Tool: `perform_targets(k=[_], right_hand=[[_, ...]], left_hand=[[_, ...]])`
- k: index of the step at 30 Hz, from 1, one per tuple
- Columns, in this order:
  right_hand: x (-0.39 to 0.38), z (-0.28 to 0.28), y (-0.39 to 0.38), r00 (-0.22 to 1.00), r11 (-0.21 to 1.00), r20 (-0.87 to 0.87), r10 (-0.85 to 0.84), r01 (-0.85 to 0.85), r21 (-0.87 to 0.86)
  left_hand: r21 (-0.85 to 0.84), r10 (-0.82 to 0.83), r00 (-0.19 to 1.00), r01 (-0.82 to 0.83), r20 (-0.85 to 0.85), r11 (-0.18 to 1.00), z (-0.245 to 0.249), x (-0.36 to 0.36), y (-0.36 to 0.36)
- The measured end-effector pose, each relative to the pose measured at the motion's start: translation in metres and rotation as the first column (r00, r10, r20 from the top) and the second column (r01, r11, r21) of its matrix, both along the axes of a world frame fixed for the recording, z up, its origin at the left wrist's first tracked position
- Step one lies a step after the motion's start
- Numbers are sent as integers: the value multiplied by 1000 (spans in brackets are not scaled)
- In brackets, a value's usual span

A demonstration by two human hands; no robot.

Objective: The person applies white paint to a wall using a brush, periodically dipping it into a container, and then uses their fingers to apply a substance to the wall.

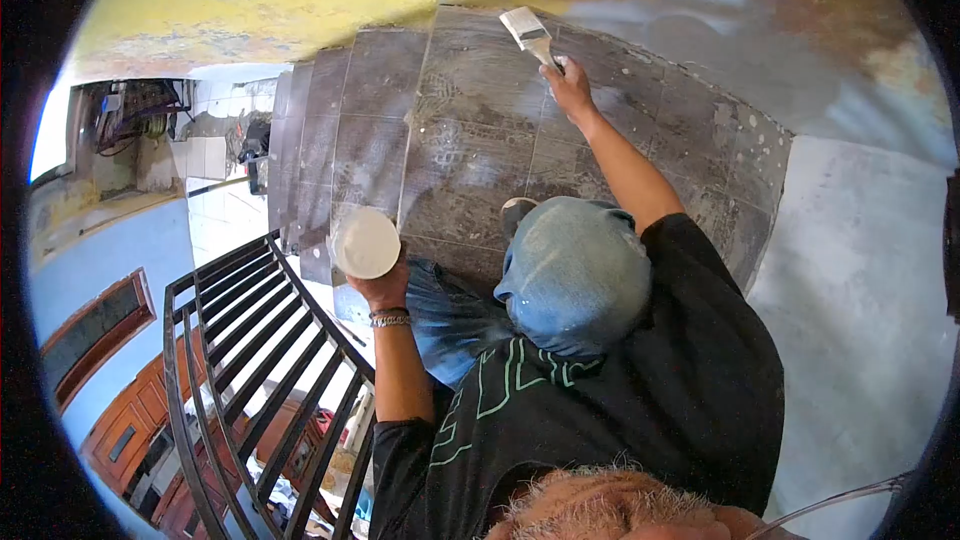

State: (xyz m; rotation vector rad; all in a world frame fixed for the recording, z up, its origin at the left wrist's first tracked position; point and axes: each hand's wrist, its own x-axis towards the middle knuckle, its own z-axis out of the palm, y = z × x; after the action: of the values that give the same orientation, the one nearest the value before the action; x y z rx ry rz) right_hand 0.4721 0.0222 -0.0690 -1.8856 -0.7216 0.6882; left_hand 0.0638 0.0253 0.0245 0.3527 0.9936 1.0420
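Note:
My right hand (570, 90) is closed round the wooden handle of a wide paintbrush (525, 28), its pale bristles pointing toward the base of the yellow wall (330, 0). The bristles overlap the edge where the tiles meet the wall in this view. On the other side, my left hand (388, 285) grips a round tub of whitish paint (366, 244) from beneath and the side. Pale paint fills the tub's round top. A bracelet circles my left wrist. My bent knee in blue jeans (575, 275) lies between the two arms.
Dark tiled steps (375, 80) descend on the left from the tiled landing (480, 170), which has pale spots. A black metal railing (270, 340) runs along the lower left. A whitish wall (850, 320) stands on the right. Wooden doors (125, 420) show below the railing.

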Motion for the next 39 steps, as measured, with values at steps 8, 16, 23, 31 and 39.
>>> perform_targets(k=[8,16,23,31,39], right_hand=[[5,-30,18,1000,1000,15,-20,20,-11],[18,-1,-33,937,966,-232,-260,253,-59],[15,-18,-9,996,997,44,-74,74,-6],[20,29,-39,842,924,-429,-327,379,41],[-4,24,-34,945,985,-287,-158,172,22]], left_hand=[[-26,101,990,-99,97,995,4,-12,-9],[187,-136,876,247,-463,951,-16,-22,-19],[54,-29,970,44,-241,998,6,-33,-22],[124,-42,996,32,82,992,-22,-59,-26],[55,-43,940,26,338,998,-11,-48,-18]])
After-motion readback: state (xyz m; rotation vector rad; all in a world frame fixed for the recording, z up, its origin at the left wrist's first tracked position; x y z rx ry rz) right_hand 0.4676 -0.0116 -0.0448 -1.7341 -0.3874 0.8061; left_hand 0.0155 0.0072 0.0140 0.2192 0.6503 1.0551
